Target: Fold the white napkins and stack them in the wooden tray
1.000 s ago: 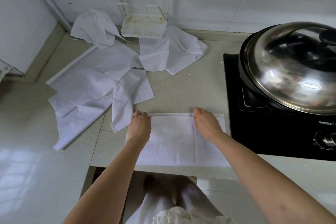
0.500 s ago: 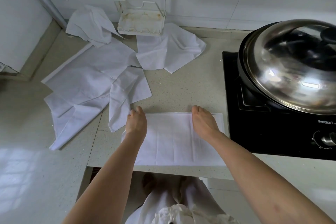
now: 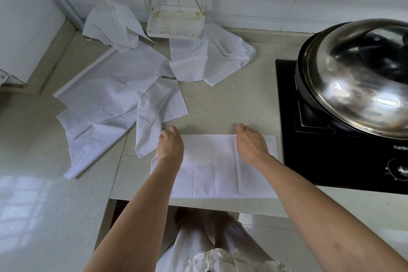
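Countertop [image 3: 220, 104] — left hand [image 3: 170, 146], right hand [image 3: 250, 144] press open-palmed on napkin [image 3: 212, 168].

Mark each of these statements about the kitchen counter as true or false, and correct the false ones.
1. Both hands rest on the flat napkin near the counter's front edge. True: the left hand and right hand lie on its far edge.
2. The pot on the stove has no lid. False: a shiny metal lid covers it.
3. Several loose napkins lie crumpled to the left. True.
4. A wooden tray with stacked napkins sits beside the stove. False: no wooden tray is in view.
5. The flat napkin hangs over the stove. False: it lies on the counter, its right edge just short of the stove.
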### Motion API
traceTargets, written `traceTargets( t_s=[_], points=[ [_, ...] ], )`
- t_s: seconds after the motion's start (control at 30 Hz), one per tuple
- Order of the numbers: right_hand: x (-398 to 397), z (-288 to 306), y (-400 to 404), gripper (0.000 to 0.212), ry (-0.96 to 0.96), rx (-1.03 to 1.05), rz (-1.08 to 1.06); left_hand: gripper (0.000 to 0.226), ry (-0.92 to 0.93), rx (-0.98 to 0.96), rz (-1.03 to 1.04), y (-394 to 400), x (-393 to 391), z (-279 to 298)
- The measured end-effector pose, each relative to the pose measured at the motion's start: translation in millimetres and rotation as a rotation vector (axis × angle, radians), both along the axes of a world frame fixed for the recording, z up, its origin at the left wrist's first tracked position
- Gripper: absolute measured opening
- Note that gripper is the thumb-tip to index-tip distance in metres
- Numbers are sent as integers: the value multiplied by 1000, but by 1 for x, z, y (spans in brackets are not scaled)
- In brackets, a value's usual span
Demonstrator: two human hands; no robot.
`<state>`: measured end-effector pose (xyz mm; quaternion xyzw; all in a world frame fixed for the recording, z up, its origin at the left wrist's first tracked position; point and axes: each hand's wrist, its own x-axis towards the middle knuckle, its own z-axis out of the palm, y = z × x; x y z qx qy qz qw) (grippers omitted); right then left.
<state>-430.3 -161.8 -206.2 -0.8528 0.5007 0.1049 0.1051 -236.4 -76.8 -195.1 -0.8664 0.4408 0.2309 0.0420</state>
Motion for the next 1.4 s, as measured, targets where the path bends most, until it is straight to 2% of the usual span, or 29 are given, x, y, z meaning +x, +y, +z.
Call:
traceTargets(
  t_s=[0.43,0.63,0.73,0.83,0.93,1.1,1.17,1.23,1.3,1.4],
  points=[
    [1,1,-2,31,-36,21,-30,61,-12,27,-10,-1,0,2],
    [3,1,-3,34,46,39,-8,56,-25,4,-23,-1,2,1],
    [6,3,4,38,68,-119,-9,56,-11,-7,-25,0,3,0],
    [10,-4,31,46,-96,-336,14,50,-15,-7,-29,1,4,0],
    [8,-19,74,40,-235,-272,86,51,-13,-21,-50,1,7,-1],
    [-2,-42,110,56,-140,-48,62,52,10,-4,-82,0,8,1],
    [-1,-47,112,58,-129,-43,47,54,-97,-34,-178,3,5,2],
    [1,-48,112,60,-137,-34,32,57,-219,-151,-377,12,-4,1],
    [3,-47,115,59,-159,-50,13,56,-162,-238,-528,36,-25,-10],
    [6,-47,119,57,-179,-91,-5,52,78,-260,-471,73,-48,-35]
  ],
)
